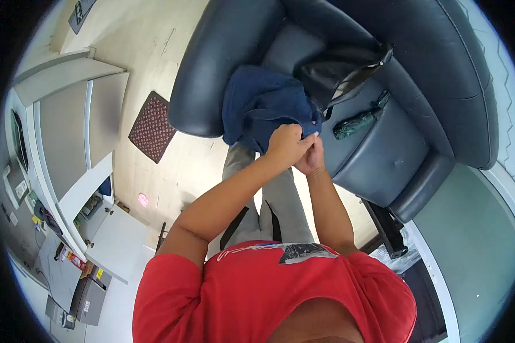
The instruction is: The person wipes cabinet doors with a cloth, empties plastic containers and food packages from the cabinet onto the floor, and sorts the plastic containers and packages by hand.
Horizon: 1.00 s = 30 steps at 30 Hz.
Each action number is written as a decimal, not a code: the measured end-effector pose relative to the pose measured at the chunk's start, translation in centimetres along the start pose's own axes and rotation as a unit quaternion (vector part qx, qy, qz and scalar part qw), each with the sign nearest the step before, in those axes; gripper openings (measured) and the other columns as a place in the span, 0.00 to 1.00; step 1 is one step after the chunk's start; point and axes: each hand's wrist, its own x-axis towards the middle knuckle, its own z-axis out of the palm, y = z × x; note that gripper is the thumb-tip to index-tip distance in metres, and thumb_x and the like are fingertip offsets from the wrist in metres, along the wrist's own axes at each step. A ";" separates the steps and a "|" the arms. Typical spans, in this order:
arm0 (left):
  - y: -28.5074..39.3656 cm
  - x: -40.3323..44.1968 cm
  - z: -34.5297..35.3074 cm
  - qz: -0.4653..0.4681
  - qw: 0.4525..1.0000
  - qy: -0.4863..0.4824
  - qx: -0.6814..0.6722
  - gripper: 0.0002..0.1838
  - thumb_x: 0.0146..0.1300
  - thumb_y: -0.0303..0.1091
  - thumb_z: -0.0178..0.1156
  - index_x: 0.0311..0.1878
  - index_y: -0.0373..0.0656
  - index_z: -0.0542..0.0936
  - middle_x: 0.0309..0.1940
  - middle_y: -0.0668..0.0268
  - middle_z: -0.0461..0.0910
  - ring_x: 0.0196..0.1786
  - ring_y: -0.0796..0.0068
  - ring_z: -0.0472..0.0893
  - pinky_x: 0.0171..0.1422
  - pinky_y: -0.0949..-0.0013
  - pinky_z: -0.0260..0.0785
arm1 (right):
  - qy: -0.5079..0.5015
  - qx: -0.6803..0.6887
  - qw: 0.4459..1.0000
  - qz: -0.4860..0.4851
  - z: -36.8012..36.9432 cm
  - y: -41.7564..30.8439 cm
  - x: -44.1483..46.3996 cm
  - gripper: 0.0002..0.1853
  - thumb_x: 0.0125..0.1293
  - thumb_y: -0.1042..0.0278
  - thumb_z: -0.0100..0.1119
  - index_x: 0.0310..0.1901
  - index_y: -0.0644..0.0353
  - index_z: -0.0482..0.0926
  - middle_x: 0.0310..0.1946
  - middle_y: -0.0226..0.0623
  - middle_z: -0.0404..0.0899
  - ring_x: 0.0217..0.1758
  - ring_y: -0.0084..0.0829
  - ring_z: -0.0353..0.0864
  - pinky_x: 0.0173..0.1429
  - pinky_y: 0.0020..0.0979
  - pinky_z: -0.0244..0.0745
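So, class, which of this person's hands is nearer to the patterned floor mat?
Left. The left hand, gripping the blue cloth, is on the mat's side; the right hand, also at the cloth, is farther from it.

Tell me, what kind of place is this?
Probably a living room or a small lounge: there's a dark padded sofa, a patterned floor mat and pale cabinets along one side.

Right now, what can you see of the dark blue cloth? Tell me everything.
The dark blue cloth looks like matte fabric, bunched and creased, with a band-like fold. The left hand and right hand grip its near right edge; the rest appears to lie on the sofa, beside the black bag. Folds hide its shape.
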 end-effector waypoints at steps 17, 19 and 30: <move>4.9 -4.9 -6.2 0.110 0.951 -0.010 -0.289 0.18 0.65 0.42 0.56 0.52 0.41 0.81 0.31 0.51 0.80 0.34 0.69 0.78 0.44 0.68 0.68 | 0.044 -0.133 0.986 -0.089 4.0 -2.1 2.5 0.35 0.65 0.44 0.49 0.67 0.60 0.62 0.65 0.43 0.66 0.64 0.42 0.70 0.69 0.43 0.63; 3.9 -5.1 -6.7 0.061 0.950 -0.038 -0.304 0.18 0.65 0.42 0.56 0.52 0.41 0.80 0.31 0.51 0.80 0.33 0.68 0.77 0.44 0.68 0.68 | 0.069 -0.139 0.986 -0.061 4.2 -1.5 4.8 0.35 0.65 0.44 0.49 0.67 0.60 0.62 0.65 0.43 0.66 0.64 0.42 0.70 0.69 0.43 0.63; -0.2 -9.6 -11.2 -0.048 0.924 -0.086 -0.371 0.20 0.67 0.41 0.54 0.59 0.45 0.77 0.51 0.63 0.78 0.53 0.72 0.74 0.64 0.70 0.61 | 0.105 -0.286 0.951 0.056 3.7 5.1 8.1 0.34 0.65 0.44 0.49 0.66 0.60 0.62 0.65 0.43 0.66 0.63 0.42 0.70 0.68 0.43 0.64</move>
